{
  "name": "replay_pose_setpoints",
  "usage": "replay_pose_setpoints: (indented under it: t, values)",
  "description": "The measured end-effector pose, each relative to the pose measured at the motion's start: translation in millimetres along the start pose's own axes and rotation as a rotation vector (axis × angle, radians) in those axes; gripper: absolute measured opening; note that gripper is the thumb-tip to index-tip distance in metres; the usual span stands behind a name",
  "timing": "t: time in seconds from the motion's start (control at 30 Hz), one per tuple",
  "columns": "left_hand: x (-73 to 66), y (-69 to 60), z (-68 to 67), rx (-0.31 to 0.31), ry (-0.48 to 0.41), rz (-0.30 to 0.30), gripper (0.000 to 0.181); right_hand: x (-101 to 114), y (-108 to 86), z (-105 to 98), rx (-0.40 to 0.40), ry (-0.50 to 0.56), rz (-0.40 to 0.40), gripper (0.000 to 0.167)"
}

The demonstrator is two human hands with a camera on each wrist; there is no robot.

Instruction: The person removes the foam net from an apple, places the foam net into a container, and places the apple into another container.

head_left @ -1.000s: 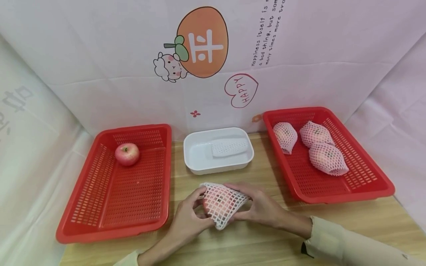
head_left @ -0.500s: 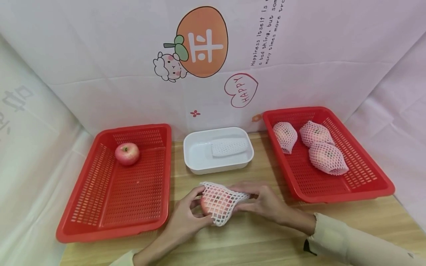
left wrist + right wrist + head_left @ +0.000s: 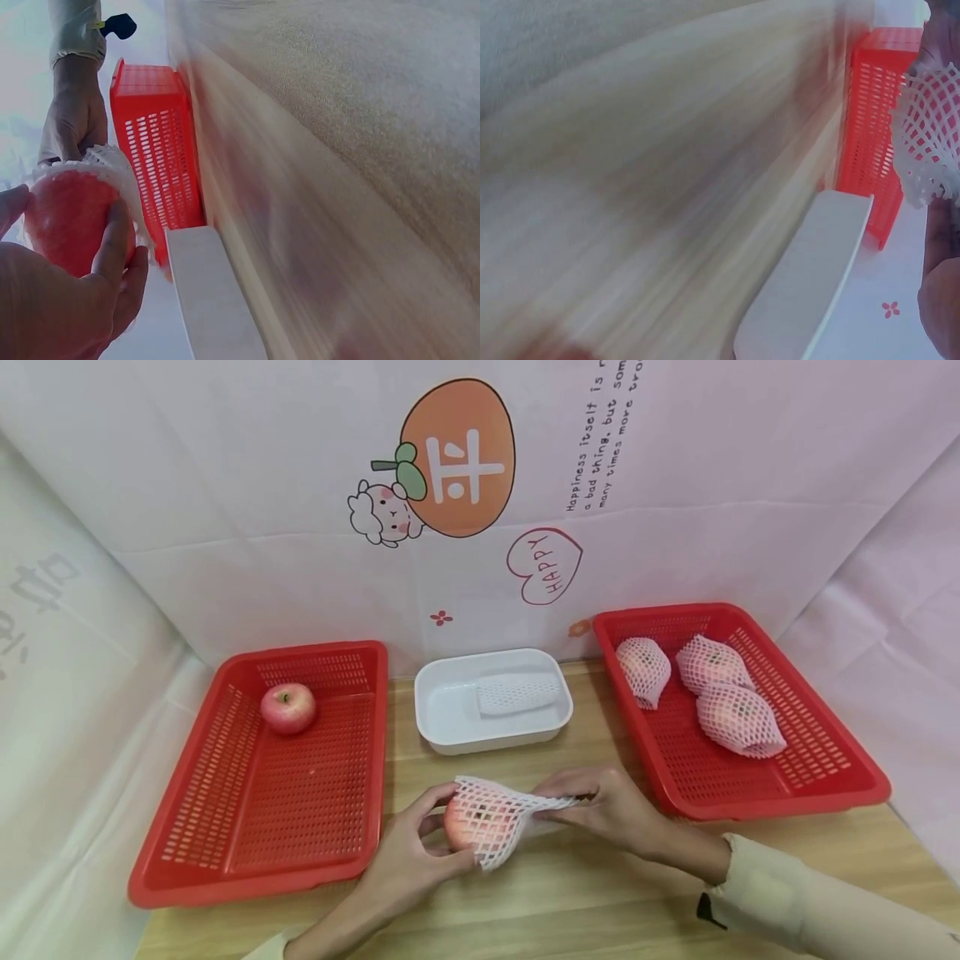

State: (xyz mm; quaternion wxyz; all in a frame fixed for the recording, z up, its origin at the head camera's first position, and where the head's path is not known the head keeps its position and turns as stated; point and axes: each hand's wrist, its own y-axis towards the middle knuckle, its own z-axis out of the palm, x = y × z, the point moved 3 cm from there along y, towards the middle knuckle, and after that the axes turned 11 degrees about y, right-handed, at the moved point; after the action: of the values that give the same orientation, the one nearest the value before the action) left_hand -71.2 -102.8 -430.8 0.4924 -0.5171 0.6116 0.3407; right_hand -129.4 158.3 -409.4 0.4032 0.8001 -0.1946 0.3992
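Apple | left hand, its 8 o'clock: fingers curled round it | right hand, 3 o'clock: pinching net sleeve

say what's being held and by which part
The left hand grips an apple by its bare side; the right hand pinches the net over it by the gathered end.

The apple is pinkish red, its net white lattice.
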Motion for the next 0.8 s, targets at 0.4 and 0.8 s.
replay_pose_setpoints:
  t: [0.4,0.8]
  values:
    - [-0.1,-4.1,-7.2,-0.011,0.056,0.012,0.074,18.3,15.7,-31.0,-0.041,-0.136,-0.031,0.037]
    - [-12.9,-14.6,-12.3,-0.004,0.024,0.016,0.075,39.5,51.9,-57.5,-0.032,-0.285,-0.068,0.038]
